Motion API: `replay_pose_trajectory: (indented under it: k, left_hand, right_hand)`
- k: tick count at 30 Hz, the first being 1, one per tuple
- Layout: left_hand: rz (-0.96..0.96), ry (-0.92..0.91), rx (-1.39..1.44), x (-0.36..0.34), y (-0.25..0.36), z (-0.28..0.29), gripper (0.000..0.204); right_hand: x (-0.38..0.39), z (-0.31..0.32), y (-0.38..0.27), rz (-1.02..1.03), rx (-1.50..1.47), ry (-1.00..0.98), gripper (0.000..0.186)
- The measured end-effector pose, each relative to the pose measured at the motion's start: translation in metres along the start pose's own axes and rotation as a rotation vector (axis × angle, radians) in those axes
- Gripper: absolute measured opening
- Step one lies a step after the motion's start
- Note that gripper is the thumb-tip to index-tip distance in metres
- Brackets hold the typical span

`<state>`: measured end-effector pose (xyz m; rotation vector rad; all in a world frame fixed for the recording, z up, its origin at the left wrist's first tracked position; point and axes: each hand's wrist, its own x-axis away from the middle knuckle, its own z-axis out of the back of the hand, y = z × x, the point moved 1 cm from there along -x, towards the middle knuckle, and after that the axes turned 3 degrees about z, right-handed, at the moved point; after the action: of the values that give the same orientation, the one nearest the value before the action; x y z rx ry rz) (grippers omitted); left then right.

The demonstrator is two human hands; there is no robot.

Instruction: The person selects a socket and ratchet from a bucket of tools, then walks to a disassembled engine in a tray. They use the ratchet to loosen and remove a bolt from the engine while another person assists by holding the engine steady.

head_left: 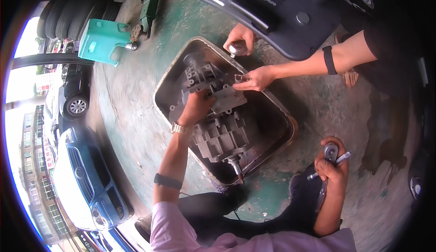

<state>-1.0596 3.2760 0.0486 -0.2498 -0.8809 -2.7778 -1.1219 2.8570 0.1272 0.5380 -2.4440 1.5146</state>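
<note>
A grey metal gearbox (222, 136) lies in a worn metal tray (290, 120) on the floor. My left hand (198, 106) rests on its upper side beside a flat cover plate (228, 99), fingers curled down; what they pinch, if anything, is hidden. Off to the right of the tray, my right hand (334, 168) is closed round a ratchet wrench (330, 151), with a silver rod (344, 156) crossing the same grip. Opposite me, a co-worker's hand (260, 78) holds a small metal piece (238, 78) by the plate. Their other hand (245, 36) grips a round-headed metal tool (237, 49).
A dark flat case-like object (272, 11) hangs over the far right, partly hiding the co-worker. At the far left stand a turquoise plastic stool (102, 38) and stacked tyres (68, 16). A blue car (91, 175) is parked to the left. Dark stains (386, 134) mark the floor at right.
</note>
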Motion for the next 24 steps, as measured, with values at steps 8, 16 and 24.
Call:
replay_pose_trajectory:
  k: [8, 16, 24]
  left_hand:
    - [-0.181, -0.047, -0.225, 0.002, 0.007, 0.006, 0.025]
    - [-0.26, 0.038, -0.143, 0.001, 0.001, 0.002, 0.013]
    - [-0.172, 0.001, -0.04, 0.001, -0.006, 0.001, 0.019]
  right_hand:
    - [-0.001, -0.001, 0.0, -0.026, 0.011, 0.002, 0.045]
    - [-0.002, -0.005, 0.0, -0.043, -0.003, 0.0, 0.044]
    - [-0.003, -0.003, 0.003, -0.059, -0.007, -0.001, 0.044]
